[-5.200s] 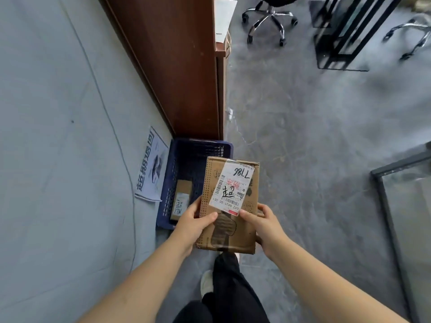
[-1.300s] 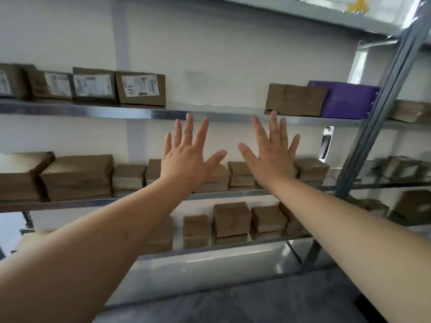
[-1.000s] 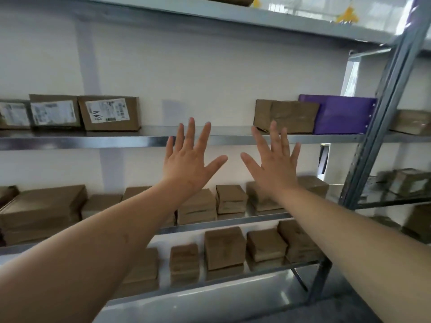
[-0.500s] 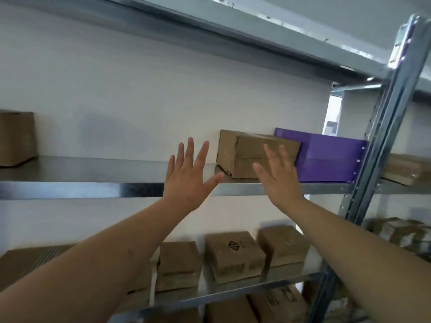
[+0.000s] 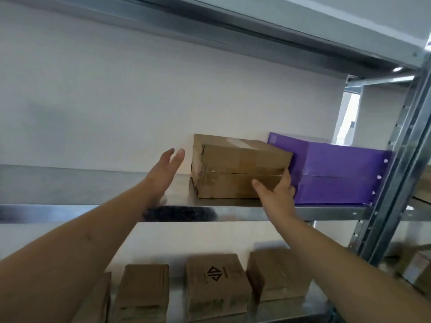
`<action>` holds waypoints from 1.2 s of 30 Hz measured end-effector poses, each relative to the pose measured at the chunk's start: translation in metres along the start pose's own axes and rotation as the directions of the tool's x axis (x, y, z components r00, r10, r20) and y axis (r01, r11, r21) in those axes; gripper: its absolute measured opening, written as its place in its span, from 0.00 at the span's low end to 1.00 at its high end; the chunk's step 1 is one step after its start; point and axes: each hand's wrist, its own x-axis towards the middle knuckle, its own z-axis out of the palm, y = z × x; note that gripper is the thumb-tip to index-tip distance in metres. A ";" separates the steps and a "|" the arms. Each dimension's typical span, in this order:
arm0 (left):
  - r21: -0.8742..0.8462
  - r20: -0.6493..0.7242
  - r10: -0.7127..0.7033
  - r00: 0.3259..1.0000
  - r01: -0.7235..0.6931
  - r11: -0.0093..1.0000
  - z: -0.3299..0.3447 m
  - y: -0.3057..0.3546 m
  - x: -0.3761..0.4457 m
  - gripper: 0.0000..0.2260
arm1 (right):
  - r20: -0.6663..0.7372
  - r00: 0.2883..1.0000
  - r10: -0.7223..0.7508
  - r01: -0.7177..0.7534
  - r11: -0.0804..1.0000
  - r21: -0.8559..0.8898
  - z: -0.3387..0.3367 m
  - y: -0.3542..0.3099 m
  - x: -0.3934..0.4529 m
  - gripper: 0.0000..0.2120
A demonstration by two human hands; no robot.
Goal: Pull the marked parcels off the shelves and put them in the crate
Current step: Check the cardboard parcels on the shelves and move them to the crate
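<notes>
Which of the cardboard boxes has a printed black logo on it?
The middle box on the lower shelf; its neighbours and the upper box look plain.

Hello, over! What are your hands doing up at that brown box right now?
Right hand grips brown box at its right front corner. Left hand open, just short of box. Purple box tight against its right side.

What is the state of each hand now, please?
Left hand: open, fingers straight, beside the brown box, holding nothing.
Right hand: touching the box's right front corner; whether it grips cannot be told.
</notes>
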 end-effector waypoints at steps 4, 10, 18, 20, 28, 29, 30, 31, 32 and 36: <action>-0.267 -0.102 -0.127 0.987 0.096 0.959 -0.009 0.006 0.006 0.34 | 0.092 0.987 -0.132 0.141 0.984 -0.105 0.006 -0.016 0.009 0.35; -0.510 -0.156 -0.194 0.968 0.089 0.856 -0.018 0.008 0.004 0.35 | 0.160 0.985 -0.065 0.018 0.960 0.281 0.042 -0.061 0.036 0.30; -0.516 -0.106 -0.151 0.983 0.075 0.853 -0.015 0.013 -0.001 0.32 | 0.405 0.913 0.047 -0.313 0.719 0.621 0.057 -0.036 0.049 0.33; -0.526 -0.075 -0.101 0.992 0.047 0.849 -0.015 0.014 -0.004 0.34 | 0.380 0.925 0.018 -0.287 0.688 0.666 0.056 -0.034 0.046 0.30; -0.609 -0.135 -0.071 0.988 -0.026 0.793 -0.022 0.011 -0.007 0.29 | 0.334 0.937 -0.104 -0.196 0.636 0.746 0.056 -0.033 0.040 0.25; -0.606 -0.132 -0.075 0.988 -0.021 0.795 -0.022 0.011 -0.008 0.27 | 0.331 0.937 -0.112 -0.191 0.628 0.754 0.055 -0.033 0.040 0.24; -0.600 -0.132 -0.071 0.989 -0.023 0.800 -0.023 0.010 -0.008 0.24 | 0.323 0.939 -0.121 -0.182 0.621 0.763 0.054 -0.032 0.042 0.25; -0.597 -0.144 -0.061 0.988 -0.037 0.801 -0.024 0.010 -0.009 0.23 | 0.311 0.941 -0.135 -0.169 0.609 0.775 0.053 -0.031 0.042 0.25; -0.596 -0.170 -0.041 0.985 -0.070 0.800 -0.025 0.009 -0.009 0.24 | 0.300 0.942 -0.149 -0.155 0.600 0.785 0.052 -0.030 0.042 0.24; -0.576 -0.229 0.075 0.971 -0.197 0.793 -0.030 0.003 -0.011 0.25 | 0.258 0.943 -0.212 -0.086 0.592 0.801 0.048 -0.032 0.039 0.10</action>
